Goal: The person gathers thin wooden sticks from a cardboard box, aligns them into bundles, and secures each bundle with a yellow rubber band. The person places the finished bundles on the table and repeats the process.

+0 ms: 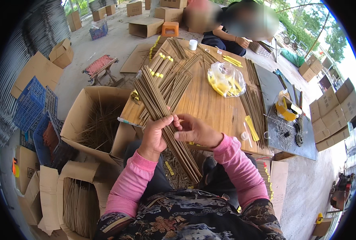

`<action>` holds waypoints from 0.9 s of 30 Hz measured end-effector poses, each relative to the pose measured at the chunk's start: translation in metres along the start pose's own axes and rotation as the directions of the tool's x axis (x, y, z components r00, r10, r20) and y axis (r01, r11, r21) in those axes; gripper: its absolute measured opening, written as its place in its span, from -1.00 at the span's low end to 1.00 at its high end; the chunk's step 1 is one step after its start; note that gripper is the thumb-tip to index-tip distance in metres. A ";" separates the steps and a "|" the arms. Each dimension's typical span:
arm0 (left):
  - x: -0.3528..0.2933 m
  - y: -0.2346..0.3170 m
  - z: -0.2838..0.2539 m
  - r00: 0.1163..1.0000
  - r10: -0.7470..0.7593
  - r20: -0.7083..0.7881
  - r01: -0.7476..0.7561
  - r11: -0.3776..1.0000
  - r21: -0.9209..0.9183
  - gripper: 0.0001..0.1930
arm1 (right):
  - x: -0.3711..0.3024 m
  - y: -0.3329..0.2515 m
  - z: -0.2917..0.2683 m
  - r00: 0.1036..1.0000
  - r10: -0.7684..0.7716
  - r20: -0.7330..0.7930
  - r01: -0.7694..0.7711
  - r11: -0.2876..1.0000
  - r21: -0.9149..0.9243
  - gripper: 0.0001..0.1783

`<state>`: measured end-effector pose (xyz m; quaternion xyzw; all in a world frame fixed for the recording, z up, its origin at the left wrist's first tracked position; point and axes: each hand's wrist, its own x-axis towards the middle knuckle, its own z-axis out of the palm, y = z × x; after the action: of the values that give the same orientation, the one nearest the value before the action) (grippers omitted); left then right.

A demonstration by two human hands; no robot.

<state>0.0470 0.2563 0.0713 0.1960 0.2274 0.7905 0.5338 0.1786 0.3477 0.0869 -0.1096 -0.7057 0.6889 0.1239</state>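
Observation:
A long bundle of thin brown incense sticks (172,138) slants across my lap, its upper end over the table's near left corner. My left hand (156,134) is wrapped around its middle, thumb on top. Close beside that thumb, my right hand (196,130) has its fingers curled and the thumb bent toward them at the bundle's right side. Whatever lies between the right fingertips is too small to make out. Beyond the bundle, more loose incense sticks lie on the wooden table (202,104), along with finished bundles (162,66) wrapped in yellow bands.
On the table sit a clear bag of yellow strips (226,82) and a white jar (192,45). Open cardboard boxes of sticks (80,204) stand at my left, near blue crates (34,100). A co-worker (230,38) sits across the table. A grey board (290,132) adjoins it on the right.

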 end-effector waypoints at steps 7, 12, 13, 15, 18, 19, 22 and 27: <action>0.050 -0.004 0.092 0.922 0.154 0.356 -0.304 0.856 0.417 -0.64 | -0.012 -0.008 -0.021 0.875 -0.344 -0.340 0.234 0.917 -0.324 -0.17; 0.083 -0.027 0.111 0.865 0.092 0.494 -0.397 0.729 0.558 -0.57 | 0.002 0.009 -0.061 0.675 -0.570 -0.469 0.376 0.812 -0.446 -0.14; 0.090 -0.034 0.108 0.864 0.083 0.496 -0.400 0.710 0.579 -0.56 | 0.002 0.021 -0.069 0.693 -0.539 -0.478 0.287 0.815 -0.503 -0.13; 0.096 -0.048 0.098 0.894 0.048 0.446 -0.348 0.703 0.621 -0.53 | 0.001 0.033 -0.075 0.668 -0.547 -0.505 0.340 0.827 -0.447 -0.13; 0.100 -0.061 0.085 0.913 0.002 0.407 -0.305 0.664 0.683 -0.49 | 0.000 0.044 -0.078 0.651 -0.544 -0.530 0.402 0.839 -0.367 -0.15; 0.099 -0.061 0.084 0.922 -0.010 0.386 -0.289 0.643 0.709 -0.47 | -0.001 0.046 -0.078 0.643 -0.548 -0.535 0.399 0.836 -0.376 -0.15; 0.101 -0.061 0.090 0.891 -0.028 0.454 -0.341 0.620 0.707 -0.47 | 0.005 0.069 -0.088 0.677 -0.516 -0.525 0.307 0.846 -0.435 -0.21; 0.103 -0.070 0.083 0.889 0.019 0.458 -0.381 0.587 0.715 -0.63 | 0.011 0.079 -0.092 0.662 -0.560 -0.498 0.318 0.812 -0.489 -0.32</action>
<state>0.1088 0.3879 0.1063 0.5934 0.4121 0.6064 0.3322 0.1973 0.4406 0.0102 -0.1738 -0.7427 0.4195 0.4922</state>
